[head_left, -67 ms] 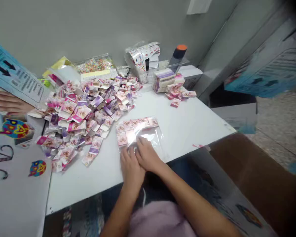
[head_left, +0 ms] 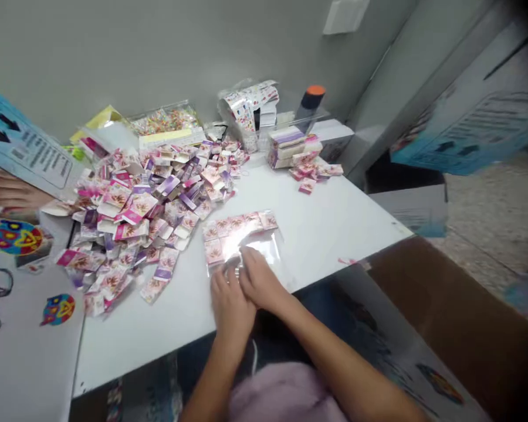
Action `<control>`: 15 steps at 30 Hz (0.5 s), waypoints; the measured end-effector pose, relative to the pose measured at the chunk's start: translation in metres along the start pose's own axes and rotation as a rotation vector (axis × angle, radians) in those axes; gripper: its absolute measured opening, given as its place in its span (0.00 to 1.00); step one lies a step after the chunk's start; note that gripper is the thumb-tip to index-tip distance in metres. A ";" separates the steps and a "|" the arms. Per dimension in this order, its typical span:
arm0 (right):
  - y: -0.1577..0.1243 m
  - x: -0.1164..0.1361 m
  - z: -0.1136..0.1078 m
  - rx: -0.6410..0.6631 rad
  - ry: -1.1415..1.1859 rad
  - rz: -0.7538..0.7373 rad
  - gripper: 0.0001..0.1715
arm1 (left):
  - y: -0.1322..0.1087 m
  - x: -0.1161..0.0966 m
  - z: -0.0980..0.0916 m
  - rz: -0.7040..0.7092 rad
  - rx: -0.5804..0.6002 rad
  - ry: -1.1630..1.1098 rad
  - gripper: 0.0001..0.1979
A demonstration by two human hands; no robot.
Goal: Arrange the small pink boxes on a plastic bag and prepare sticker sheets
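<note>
Nearest the camera, both forearms reach up from a pale pink lap onto the near edge of the white table [head_left: 325,228]. The left hand [head_left: 229,305] and the right hand [head_left: 260,281] lie side by side, touching, palms down, with fingers pressed on the near end of a clear plastic bag [head_left: 264,246]. The fingers look flattened on the film rather than curled round it, though motion blur makes the grip hard to read.

To the right, just past the table edge, stands an open brown cardboard carton [head_left: 457,328]; nothing lies between it and the hands. To the left, a white sheet with coloured stickers [head_left: 26,305] abuts the table.

The bag lies flat near the table's front middle, glossy with glare, and holds small pink flower-printed packets [head_left: 240,225] set in a neat row along its far end, with two more beneath at the left.

Beyond it, left of centre, sprawls a large loose heap of pink and purple packets [head_left: 149,199]. Farther right sit a small stack of boxes [head_left: 286,146] with a few packets scattered beside it, an orange-capped dark bottle [head_left: 310,102], and a bag of printed strips [head_left: 249,108] against the grey wall.
</note>
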State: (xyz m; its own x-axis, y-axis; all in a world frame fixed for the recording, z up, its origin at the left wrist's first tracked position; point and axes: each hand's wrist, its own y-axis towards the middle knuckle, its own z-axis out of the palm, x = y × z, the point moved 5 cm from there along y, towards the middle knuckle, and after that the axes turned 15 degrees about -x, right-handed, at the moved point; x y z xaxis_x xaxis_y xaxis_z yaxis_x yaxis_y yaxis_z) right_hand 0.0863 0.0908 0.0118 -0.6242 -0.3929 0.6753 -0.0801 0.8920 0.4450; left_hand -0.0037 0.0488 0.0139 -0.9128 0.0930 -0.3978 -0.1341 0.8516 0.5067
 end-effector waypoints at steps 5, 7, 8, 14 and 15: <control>-0.019 0.019 -0.053 -0.186 0.153 -0.153 0.30 | 0.000 0.005 0.001 0.111 -0.103 0.058 0.16; -0.009 0.007 -0.090 -0.312 0.226 -0.198 0.27 | 0.000 0.005 0.003 0.157 -0.139 0.071 0.17; 0.006 -0.010 -0.111 -0.397 0.195 -0.144 0.25 | 0.000 0.005 0.003 0.171 -0.159 0.078 0.17; 0.171 -0.178 -0.212 -0.567 -0.357 0.443 0.29 | 0.004 -0.004 0.005 0.308 -0.293 0.148 0.12; 0.196 -0.200 -0.219 -0.550 -0.393 0.483 0.31 | 0.004 -0.004 0.006 0.323 -0.339 0.157 0.11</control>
State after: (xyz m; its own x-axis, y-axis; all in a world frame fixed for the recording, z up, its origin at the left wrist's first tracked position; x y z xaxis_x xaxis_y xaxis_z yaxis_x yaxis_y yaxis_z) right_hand 0.3661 0.2951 0.0924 -0.7268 0.2029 0.6562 0.5937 0.6660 0.4516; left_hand 0.0013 0.0545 0.0128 -0.9721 0.2232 -0.0725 0.0710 0.5742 0.8156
